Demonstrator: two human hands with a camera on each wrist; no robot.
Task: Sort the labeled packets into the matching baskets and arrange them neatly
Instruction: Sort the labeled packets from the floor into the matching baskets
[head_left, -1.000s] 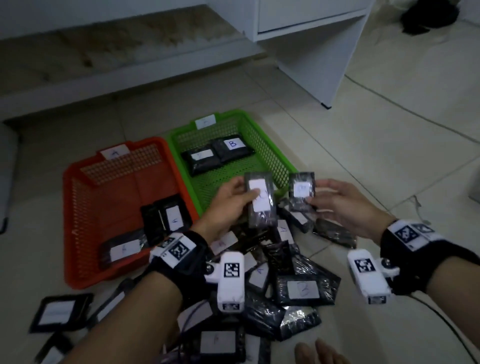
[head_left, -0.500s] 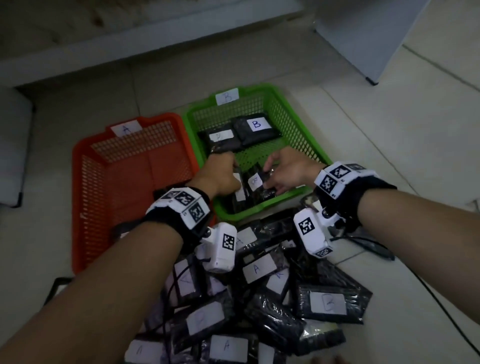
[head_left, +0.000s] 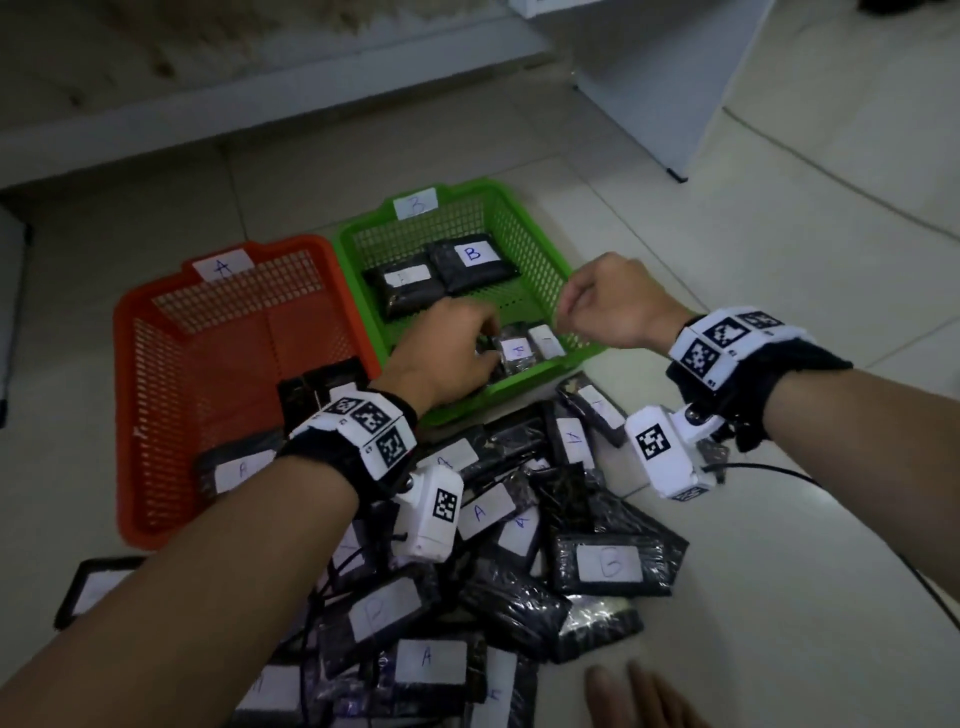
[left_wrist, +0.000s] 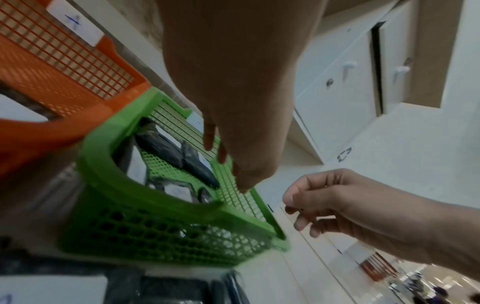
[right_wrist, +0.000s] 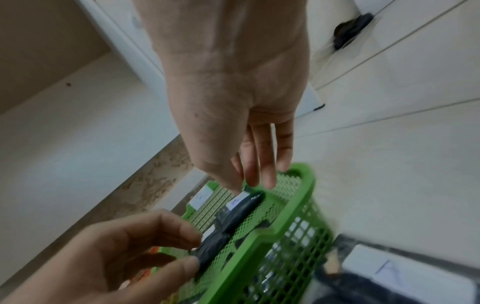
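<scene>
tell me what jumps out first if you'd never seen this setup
Two bright baskets side by side on the floor: an orange basket tagged A and a green basket at its right. Nearer the camera sprawls a heap of black packets. The left hand reaches into the green basket; the right hand hovers above its rim, holding nothing.

My right hand (right_wrist: 233, 98) hangs above the green basket (right_wrist: 298, 207), fingers loose and holding nothing. My left hand (right_wrist: 111, 261) pinches a black packet (right_wrist: 221, 240) inside it.

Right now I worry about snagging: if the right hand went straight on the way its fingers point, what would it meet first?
Probably the green basket: the right hand hangs empty above its right rim, fingers pointing down. Rim or mesh floor first is unclear.
</scene>
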